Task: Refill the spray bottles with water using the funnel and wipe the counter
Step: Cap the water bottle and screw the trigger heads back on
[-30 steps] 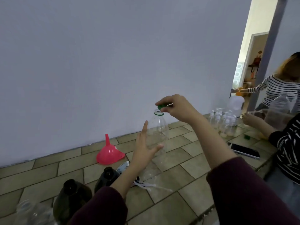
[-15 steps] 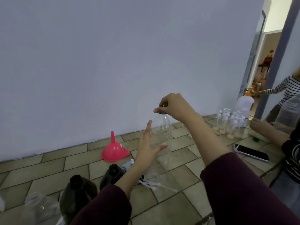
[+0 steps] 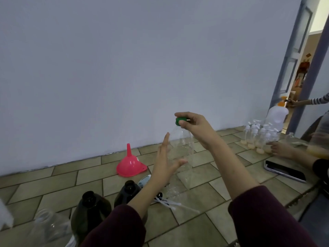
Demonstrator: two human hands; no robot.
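On a tan tiled counter below a grey wall, right hand pinches green cap, left hand spread

One head camera, looking forward and a little down over a tiled counter

The single wide-angle view sits close above the person's own arms, which enter from the lower edge; the left hand and right hand lie in the centre of the frame, near to the lens. It faces a plain wall that fills the upper half, the counter crosses the lower part, and a doorway stands at the upper right, where lines bend
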